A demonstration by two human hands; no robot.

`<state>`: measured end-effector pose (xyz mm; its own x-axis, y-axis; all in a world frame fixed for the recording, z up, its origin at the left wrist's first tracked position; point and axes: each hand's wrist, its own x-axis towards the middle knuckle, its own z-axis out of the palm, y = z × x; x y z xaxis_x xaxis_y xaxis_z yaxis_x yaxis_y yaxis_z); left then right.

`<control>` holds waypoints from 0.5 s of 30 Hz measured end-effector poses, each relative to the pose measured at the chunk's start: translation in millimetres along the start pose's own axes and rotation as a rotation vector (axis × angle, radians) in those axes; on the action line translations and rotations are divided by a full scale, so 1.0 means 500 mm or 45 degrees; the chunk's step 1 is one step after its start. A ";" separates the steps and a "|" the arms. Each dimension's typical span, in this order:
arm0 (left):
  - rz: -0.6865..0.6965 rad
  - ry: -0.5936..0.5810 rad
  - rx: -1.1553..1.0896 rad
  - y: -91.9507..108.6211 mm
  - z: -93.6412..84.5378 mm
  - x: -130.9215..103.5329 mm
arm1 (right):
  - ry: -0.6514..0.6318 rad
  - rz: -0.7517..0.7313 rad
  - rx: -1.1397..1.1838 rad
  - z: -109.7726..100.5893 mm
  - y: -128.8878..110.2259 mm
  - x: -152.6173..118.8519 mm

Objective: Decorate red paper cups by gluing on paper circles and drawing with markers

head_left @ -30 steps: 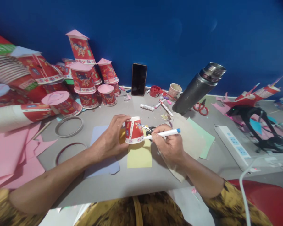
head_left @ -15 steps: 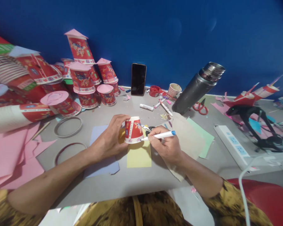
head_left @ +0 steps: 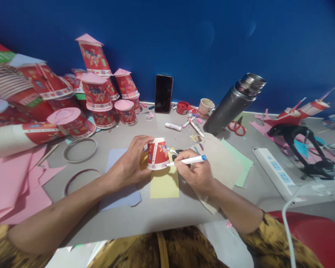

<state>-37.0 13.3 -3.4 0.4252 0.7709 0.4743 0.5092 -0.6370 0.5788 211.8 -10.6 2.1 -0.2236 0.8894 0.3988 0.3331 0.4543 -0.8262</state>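
Note:
My left hand (head_left: 130, 160) grips a red and white paper cup (head_left: 158, 153), held upside down with its wide rim at the bottom. Small purple marks show on the white band near that rim. Between the fingers of my right hand (head_left: 194, 171) is a white marker (head_left: 190, 160) with a blue end, its tip at the cup's lower right edge. Below the cup lies a yellow paper sheet (head_left: 164, 187), partly over a blue sheet (head_left: 123, 201). Scissors (head_left: 172, 151) with dark handles lie behind the cup and marker, partly hidden.
Red paper cups with pink paper roofs (head_left: 96, 93) are stacked at the left. Against the blue wall lean a phone (head_left: 163, 93) and a dark flask (head_left: 230, 106). Red-handled scissors (head_left: 236, 127), loose markers (head_left: 173, 127), a power strip (head_left: 275, 173) and tape rings (head_left: 80, 150) lie around.
Almost nothing differs. The marker tip has shifted very slightly along the cup's lower band, and both hands keep their hold.

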 end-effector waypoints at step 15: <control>-0.016 -0.042 0.005 -0.006 0.000 -0.006 | 0.016 -0.156 -0.010 0.001 -0.006 0.006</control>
<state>-39.5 12.9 -6.5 0.4432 0.7781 0.4452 0.5172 -0.6275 0.5820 209.5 -9.3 5.8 -0.2516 0.8279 0.5013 0.3116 0.5597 -0.7679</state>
